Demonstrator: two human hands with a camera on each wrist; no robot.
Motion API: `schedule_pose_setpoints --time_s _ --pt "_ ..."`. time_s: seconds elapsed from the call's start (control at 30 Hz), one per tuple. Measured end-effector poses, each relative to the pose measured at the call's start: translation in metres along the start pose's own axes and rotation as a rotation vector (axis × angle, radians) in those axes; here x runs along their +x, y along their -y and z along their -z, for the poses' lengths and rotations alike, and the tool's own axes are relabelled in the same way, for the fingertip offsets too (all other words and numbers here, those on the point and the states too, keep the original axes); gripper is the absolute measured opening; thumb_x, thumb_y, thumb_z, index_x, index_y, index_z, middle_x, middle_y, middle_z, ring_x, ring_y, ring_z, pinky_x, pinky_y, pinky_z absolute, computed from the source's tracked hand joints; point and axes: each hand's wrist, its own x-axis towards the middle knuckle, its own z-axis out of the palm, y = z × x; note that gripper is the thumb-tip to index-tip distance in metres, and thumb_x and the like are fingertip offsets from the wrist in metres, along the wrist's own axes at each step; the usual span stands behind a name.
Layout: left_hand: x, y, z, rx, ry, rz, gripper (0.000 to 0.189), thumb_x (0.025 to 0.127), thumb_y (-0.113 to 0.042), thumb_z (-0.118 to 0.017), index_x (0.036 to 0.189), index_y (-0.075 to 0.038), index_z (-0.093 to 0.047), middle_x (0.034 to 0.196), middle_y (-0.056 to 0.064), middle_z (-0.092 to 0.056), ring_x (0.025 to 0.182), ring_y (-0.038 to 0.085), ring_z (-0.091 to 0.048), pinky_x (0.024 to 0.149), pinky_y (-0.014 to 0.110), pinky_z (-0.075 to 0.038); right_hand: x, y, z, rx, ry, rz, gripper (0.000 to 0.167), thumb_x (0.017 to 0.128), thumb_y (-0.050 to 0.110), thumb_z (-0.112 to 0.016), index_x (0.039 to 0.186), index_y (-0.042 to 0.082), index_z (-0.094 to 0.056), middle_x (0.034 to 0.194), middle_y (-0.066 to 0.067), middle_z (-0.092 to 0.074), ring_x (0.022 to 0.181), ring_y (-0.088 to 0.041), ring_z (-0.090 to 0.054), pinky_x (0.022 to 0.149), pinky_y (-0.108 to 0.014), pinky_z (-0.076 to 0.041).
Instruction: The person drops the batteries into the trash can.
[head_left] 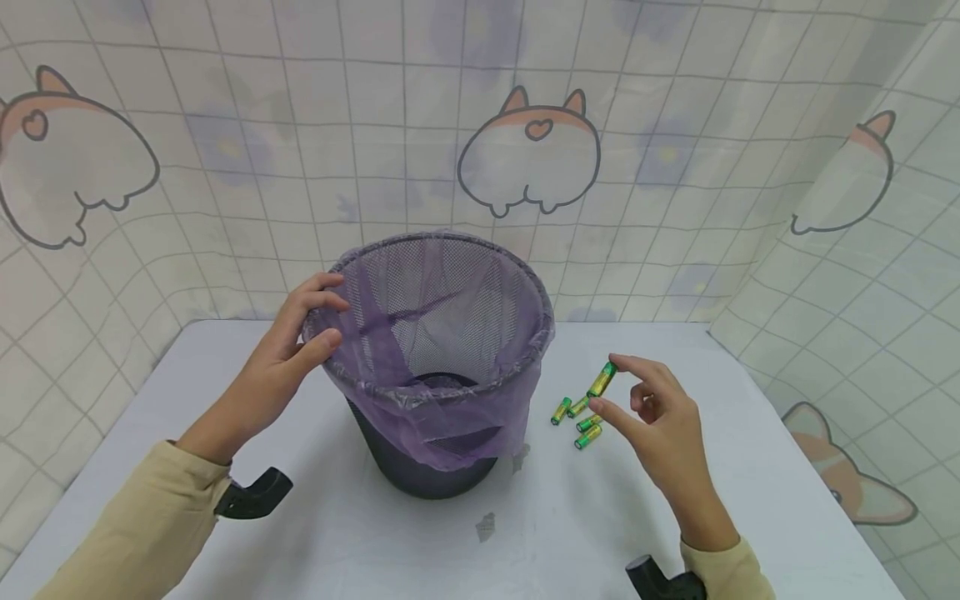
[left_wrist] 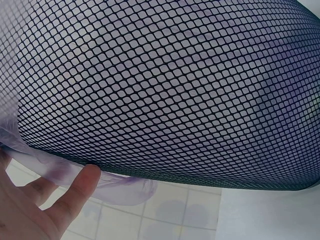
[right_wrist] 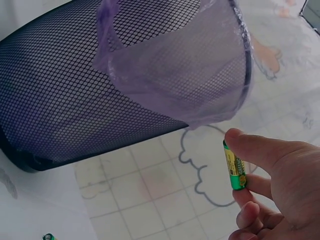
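Observation:
My left hand [head_left: 281,342] rests at the left rim of a black mesh wastebasket [head_left: 408,467], fingers and thumb spread along the edge. A translucent purple bin liner [head_left: 450,425] is folded over this rim. In the left wrist view, the thumb [left_wrist: 82,182] touches the edge beside the mesh. To the right of the basket, my right hand [head_left: 660,417] pinches a green and yellow battery [head_left: 602,379] between thumb and index finger. The right wrist view shows the battery [right_wrist: 234,167] by its sides, apart from the liner. Below this hand, several similar batteries [head_left: 588,436] lie on the table.
The white table [head_left: 570,533] bears two small grey marks near the basket. Behind and beside it hangs a checked curtain [head_left: 405,125] with cartoon animal prints. A black device [head_left: 255,496] is worn at the left wrist, another [head_left: 663,581] at the right.

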Motion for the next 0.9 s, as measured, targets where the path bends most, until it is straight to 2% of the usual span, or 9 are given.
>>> schedule_pose_setpoints --time_s 0.27,0.57,0.9 --pt "0.0 0.0 0.0 0.0 -0.001 -0.003 0.033 0.098 -0.011 -0.044 0.13 -0.003 -0.039 0.156 -0.003 -0.022 0.145 0.028 -0.018 0.099 0.076 -0.029 0.003 0.005 0.001 0.023 -0.009 0.025 0.054 0.075 0.005 -0.081 0.125 0.015 -0.063 0.097 0.008 -0.049 0.072 -0.011 -0.041 0.056 -0.019 -0.033" --pt "0.001 0.0 0.0 -0.007 0.0 -0.005 0.033 0.098 -0.011 -0.044 0.13 -0.003 -0.039 0.156 -0.003 -0.022 0.146 0.027 -0.018 0.099 0.077 -0.029 0.005 0.01 0.004 0.071 -0.021 0.01 0.053 0.074 0.002 -0.081 0.123 0.017 -0.065 0.098 0.008 -0.051 0.072 -0.01 -0.041 0.055 -0.02 -0.034" --pt "0.0 0.0 0.0 -0.004 0.001 -0.001 0.033 0.099 -0.011 -0.044 0.13 -0.003 -0.039 0.156 -0.004 -0.021 0.146 0.027 -0.017 0.099 0.076 -0.029 0.008 0.013 0.004 0.05 -0.023 0.036 0.055 0.074 0.003 -0.081 0.124 0.019 -0.064 0.095 0.007 -0.049 0.072 -0.01 -0.041 0.056 -0.02 -0.034"
